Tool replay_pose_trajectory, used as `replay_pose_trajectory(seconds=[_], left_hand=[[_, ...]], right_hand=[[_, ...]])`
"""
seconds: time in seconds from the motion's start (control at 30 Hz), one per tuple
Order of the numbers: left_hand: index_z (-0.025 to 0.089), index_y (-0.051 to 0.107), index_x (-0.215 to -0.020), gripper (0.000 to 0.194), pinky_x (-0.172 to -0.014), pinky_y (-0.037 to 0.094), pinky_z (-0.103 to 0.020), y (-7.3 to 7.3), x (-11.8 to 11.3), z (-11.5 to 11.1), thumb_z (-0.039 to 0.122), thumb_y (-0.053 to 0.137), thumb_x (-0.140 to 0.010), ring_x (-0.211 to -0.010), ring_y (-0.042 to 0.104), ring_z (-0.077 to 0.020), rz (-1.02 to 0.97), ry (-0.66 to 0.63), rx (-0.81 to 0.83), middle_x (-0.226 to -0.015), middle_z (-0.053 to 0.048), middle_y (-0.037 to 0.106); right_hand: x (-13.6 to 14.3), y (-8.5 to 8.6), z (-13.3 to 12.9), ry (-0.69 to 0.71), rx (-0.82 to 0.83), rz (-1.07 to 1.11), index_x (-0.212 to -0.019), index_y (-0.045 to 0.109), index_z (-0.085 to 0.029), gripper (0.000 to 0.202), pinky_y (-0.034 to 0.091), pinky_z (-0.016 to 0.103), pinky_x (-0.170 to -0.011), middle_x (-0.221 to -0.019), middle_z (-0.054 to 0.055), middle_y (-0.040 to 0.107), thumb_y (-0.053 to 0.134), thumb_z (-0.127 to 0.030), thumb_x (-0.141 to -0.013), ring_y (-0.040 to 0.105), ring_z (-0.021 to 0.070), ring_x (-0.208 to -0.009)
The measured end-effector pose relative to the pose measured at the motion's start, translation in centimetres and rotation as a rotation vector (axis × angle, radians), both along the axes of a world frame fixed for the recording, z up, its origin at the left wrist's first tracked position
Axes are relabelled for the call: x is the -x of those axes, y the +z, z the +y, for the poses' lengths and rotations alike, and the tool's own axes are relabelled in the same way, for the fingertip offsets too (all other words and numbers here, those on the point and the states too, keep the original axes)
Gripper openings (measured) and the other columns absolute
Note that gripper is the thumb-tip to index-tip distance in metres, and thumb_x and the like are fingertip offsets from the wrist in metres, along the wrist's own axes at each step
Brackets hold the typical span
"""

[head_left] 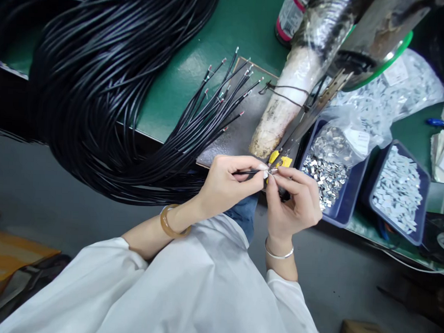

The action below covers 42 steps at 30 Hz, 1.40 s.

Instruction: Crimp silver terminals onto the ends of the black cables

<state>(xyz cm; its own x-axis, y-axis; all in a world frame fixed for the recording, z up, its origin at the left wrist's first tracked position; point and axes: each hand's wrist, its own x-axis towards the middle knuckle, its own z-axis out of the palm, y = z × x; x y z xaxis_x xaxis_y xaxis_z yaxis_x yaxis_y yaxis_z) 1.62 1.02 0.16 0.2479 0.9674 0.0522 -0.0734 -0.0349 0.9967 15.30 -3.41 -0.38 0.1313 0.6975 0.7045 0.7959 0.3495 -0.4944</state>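
Note:
My left hand [232,181] is closed around a thin black cable [248,172], pinching it close to its end. Thumb and fingers of my right hand [296,196] meet at that same end, pressed together at a tiny pale, shiny spot too small to name. Just beyond the fingertips are yellow pieces [285,162] at the lower end of a long metal bar [316,107]. To the left, many black cables with stripped, coloured wire ends [225,100] fan out over a dark plate [226,142].
A thick coil of black cable [89,82] covers the left of the green table [246,15]. A whitish wrapped tube [283,105] slants down ahead. On the right, one blue bin [347,206] holds shiny metal bits, another bin [422,209] pale pieces. Plastic bags [402,91] lie behind.

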Motion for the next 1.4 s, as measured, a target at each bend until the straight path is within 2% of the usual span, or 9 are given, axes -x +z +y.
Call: replay_pose_trajectory(seconds=[0.27,0.37,0.47,0.63,0.93,1.03,1.13,1.27,1.4], left_hand=[[0.011,0.072,-0.075,0.011,-0.049,0.038,-0.015,0.0,0.4,-0.1,0.019,0.066,-0.081,-0.053,0.046,-0.0055,-0.03,-0.091,0.117,-0.062,0.001,0.061],[0.011,0.072,-0.079,0.011,-0.043,0.023,-0.017,0.0,0.5,-0.5,0.02,0.066,-0.081,-0.048,0.028,-0.004,0.006,-0.104,0.103,-0.053,0.007,0.039],[0.012,0.073,-0.086,0.012,-0.044,0.022,-0.019,-0.4,0.6,-1.0,0.019,0.064,-0.084,-0.05,0.026,-0.0054,0.058,-0.134,0.03,-0.055,0.008,0.032],[0.011,0.073,-0.091,0.015,-0.046,0.027,-0.018,-0.8,0.8,-1.7,0.018,0.06,-0.088,-0.05,0.029,-0.0053,0.11,-0.101,-0.173,-0.056,0.007,0.038],[0.011,0.075,-0.097,0.017,-0.054,0.043,-0.016,-0.7,1.1,-2.0,0.012,0.06,-0.089,-0.054,0.055,-0.0061,0.121,-0.005,-0.486,-0.075,-0.003,0.074],[0.01,0.076,-0.091,0.013,-0.05,0.04,-0.016,-0.9,1.1,-1.8,0.014,0.064,-0.087,-0.048,0.046,-0.0046,0.091,0.016,-0.43,-0.067,-0.001,0.07],[0.011,0.076,-0.086,0.012,-0.044,0.032,-0.016,-0.8,1.0,-1.5,0.017,0.065,-0.086,-0.044,0.035,-0.0035,0.057,0.007,-0.256,-0.055,0.004,0.058],[0.013,0.075,-0.081,0.014,-0.047,0.037,-0.015,-0.4,0.9,-0.9,0.022,0.065,-0.086,-0.052,0.05,-0.006,-0.044,-0.057,0.023,-0.065,0.0,0.065],[0.013,0.073,-0.076,0.015,-0.058,0.048,-0.017,-0.4,0.7,-0.2,0.023,0.066,-0.083,-0.062,0.06,-0.0096,-0.079,-0.092,0.094,-0.07,-0.002,0.069]], right_hand=[[-0.4,-0.5,-0.9,0.08,0.019,0.033,-0.095,0.065,-0.022,0.02,0.063,0.03,-0.077,-0.098,0.003,0.076,0.072,-0.007,-0.083,0.074,0.0157,-0.089],[-1.0,-0.5,-1.5,0.023,0.005,0.11,-0.103,0.065,-0.024,0.019,0.059,0.026,-0.063,-0.088,-0.001,0.075,0.067,-0.012,-0.089,0.073,0.0133,-0.071],[-1.4,0.1,-2.1,-0.031,0.055,-0.042,-0.109,0.067,-0.027,0.021,0.048,0.022,-0.051,-0.075,-0.005,0.071,0.068,-0.018,-0.091,0.06,0.0082,-0.05],[-0.7,1.0,-2.0,0.033,0.188,-0.211,-0.092,0.067,-0.024,0.006,0.04,0.02,-0.051,-0.06,-0.008,0.06,0.07,-0.02,-0.089,0.049,0.0053,-0.046],[-0.5,0.6,-1.6,0.188,0.439,0.418,-0.082,0.062,-0.02,0.014,0.034,0.016,-0.041,-0.06,-0.009,0.053,0.065,-0.029,-0.092,0.044,0.004,-0.044],[-0.3,0.5,-1.6,0.083,0.183,0.439,-0.094,0.065,-0.021,0.006,0.04,0.016,-0.044,-0.067,-0.007,0.059,0.066,-0.026,-0.091,0.051,0.0044,-0.047],[-0.2,0.2,-1.6,0.041,-0.009,0.45,-0.116,0.059,-0.025,0.021,0.043,0.017,-0.042,-0.07,-0.008,0.065,0.057,-0.02,-0.096,0.053,0.0054,-0.043],[-0.3,-0.5,-1.5,0.022,-0.005,0.298,-0.112,0.061,-0.024,0.023,0.064,0.028,-0.063,-0.093,-0.001,0.077,0.06,-0.012,-0.093,0.076,0.0144,-0.071],[-0.2,-1.1,-1.1,0.062,0.008,0.129,-0.098,0.066,-0.023,0.02,0.067,0.034,-0.078,-0.101,0.002,0.076,0.07,-0.008,-0.085,0.076,0.0179,-0.09]])
